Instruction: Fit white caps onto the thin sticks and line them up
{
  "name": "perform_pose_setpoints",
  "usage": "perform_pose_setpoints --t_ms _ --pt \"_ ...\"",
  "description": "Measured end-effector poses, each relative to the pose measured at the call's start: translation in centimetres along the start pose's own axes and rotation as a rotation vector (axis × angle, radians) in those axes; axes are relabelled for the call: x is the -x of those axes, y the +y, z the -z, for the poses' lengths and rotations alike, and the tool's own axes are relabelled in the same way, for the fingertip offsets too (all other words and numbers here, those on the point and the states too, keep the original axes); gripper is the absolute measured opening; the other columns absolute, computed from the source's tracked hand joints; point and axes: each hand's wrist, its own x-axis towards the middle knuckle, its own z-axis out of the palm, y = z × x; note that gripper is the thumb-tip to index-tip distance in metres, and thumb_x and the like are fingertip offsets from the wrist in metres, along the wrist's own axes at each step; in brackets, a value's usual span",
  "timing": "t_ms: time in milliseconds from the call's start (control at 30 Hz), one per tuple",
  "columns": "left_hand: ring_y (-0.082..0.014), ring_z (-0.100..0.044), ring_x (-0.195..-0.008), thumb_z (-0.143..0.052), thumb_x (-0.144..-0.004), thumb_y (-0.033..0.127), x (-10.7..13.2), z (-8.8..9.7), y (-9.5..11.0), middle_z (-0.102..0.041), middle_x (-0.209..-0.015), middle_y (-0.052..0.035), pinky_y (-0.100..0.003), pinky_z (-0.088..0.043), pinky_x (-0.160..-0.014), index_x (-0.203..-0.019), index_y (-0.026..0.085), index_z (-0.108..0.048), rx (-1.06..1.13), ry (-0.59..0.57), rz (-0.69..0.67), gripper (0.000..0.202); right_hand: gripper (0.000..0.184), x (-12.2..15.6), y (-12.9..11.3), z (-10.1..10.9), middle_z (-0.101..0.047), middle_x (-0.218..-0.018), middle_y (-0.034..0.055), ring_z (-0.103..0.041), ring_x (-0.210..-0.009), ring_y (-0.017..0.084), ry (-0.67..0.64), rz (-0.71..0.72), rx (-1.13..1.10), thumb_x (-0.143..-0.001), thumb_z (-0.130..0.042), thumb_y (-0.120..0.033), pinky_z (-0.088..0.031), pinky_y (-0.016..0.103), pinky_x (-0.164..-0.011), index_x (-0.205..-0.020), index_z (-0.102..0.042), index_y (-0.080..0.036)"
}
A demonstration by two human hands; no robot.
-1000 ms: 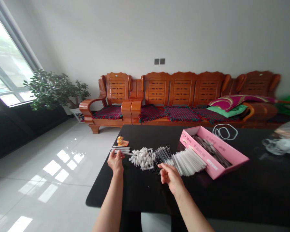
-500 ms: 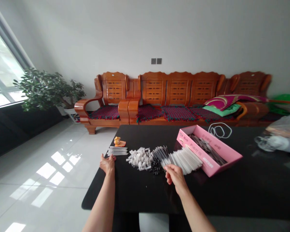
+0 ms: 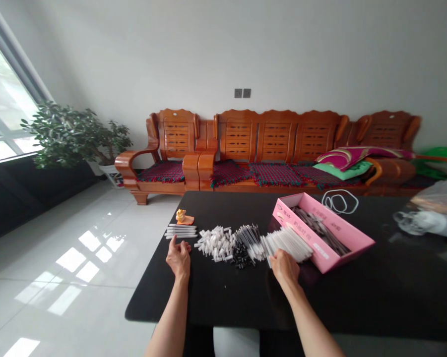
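Resting at the near end of the tubes [image 3: 290,241]: the right hand [image 3: 286,267]

The white tubes lie on the bench [image 3: 223,302], just left of the box [image 3: 314,240], their long axes running near to far, near ends slanting right. The right hand, the nearer one, is at their near left, fingers curled; whether it grips one I cannot tell. The left hand [image 3: 178,258], well to the left, is half open, apparently holding nothing, just on the near side of the grey sticks [image 3: 181,231].

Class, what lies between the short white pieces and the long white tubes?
In the head view, the dark rods and small black pieces lie between them.
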Motion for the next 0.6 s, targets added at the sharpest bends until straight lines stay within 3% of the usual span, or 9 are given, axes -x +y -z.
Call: perform_pose_setpoints --t_ms 133,200,333,467,533,600 --pt "-0.0189 -0.070 -0.066 -0.052 -0.082 0.030 0.0 0.1 0.0 -0.073 -0.071 -0.0025 -0.030 -0.050 -0.076 -0.126 0.016 -0.056 0.003 -0.013 0.014 0.046 0.018 -0.5 0.0 0.1 -0.073 -0.086 0.0176 -0.069 -0.085 0.030 0.007 -0.036 -0.007 -0.083 -0.053 -0.025 -0.043 0.032 -0.063 -0.076 -0.067 -0.017" --pt "-0.0184 -0.070 -0.066 -0.052 -0.083 0.030 -0.1 0.1 0.0 -0.073 -0.071 -0.0021 -0.030 -0.050 -0.075 -0.125 0.016 -0.056 0.009 -0.022 0.012 0.045 0.016 -0.6 -0.2 0.4 -0.072 -0.081 0.0177 -0.069 -0.081 0.030 0.034 -0.080 -0.133 -0.079 -0.054 -0.022 -0.044 0.032 -0.061 -0.069 -0.065 -0.018" --pt "-0.0179 -0.070 -0.063 -0.052 -0.083 0.031 -0.2 0.0 -0.2 -0.072 -0.071 -0.0014 -0.030 -0.050 -0.074 -0.125 0.017 -0.056 0.021 -0.032 0.010 0.045 0.014 0.2 -1.3 0.8 -0.065 -0.055 0.0072 -0.063 -0.048 0.021 -0.080 -0.200 -0.647 -0.074 -0.053 -0.026 -0.040 0.027 -0.043 -0.062 -0.056 -0.021" --pt "-0.0184 -0.070 -0.065 -0.052 -0.084 0.031 0.5 -0.6 0.4 -0.072 -0.072 -0.0007 -0.030 -0.050 -0.075 -0.126 0.019 -0.056 0.043 -0.035 -0.021 0.044 0.016 1.7 -2.8 0.1 -0.055 -0.043 -0.0018 -0.051 -0.033 0.015 -0.157 -0.188 -0.797 -0.075 -0.047 -0.031 -0.033 0.023 -0.033 -0.062 -0.051 -0.022" --pt "-0.0189 -0.070 -0.068 -0.053 -0.083 0.031 1.4 -1.4 1.4 -0.072 -0.071 -0.0006 -0.030 -0.049 -0.077 -0.123 0.019 -0.059 0.057 -0.080 -0.058 0.041 0.018 2.5 -3.4 -0.5 -0.048 -0.039 -0.0049 -0.045 -0.030 0.013 -0.110 -0.165 -0.898 -0.075 -0.047 -0.032 -0.030 0.022 -0.031 -0.060 -0.048 -0.023" --pt "-0.0184 -0.069 -0.067 -0.053 -0.083 0.032 2.7 -2.6 3.0 -0.071 -0.072 -0.0012 -0.029 -0.049 -0.073 -0.114 0.019 -0.064 0.080 -0.197 -0.097 0.035 0.018 3.1 -3.8 -1.0 -0.044 -0.038 -0.0060 -0.041 -0.030 0.011 -0.006 -0.107 -0.994 -0.073 -0.049 -0.032 -0.030 0.022 -0.032 -0.058 -0.047 -0.023"
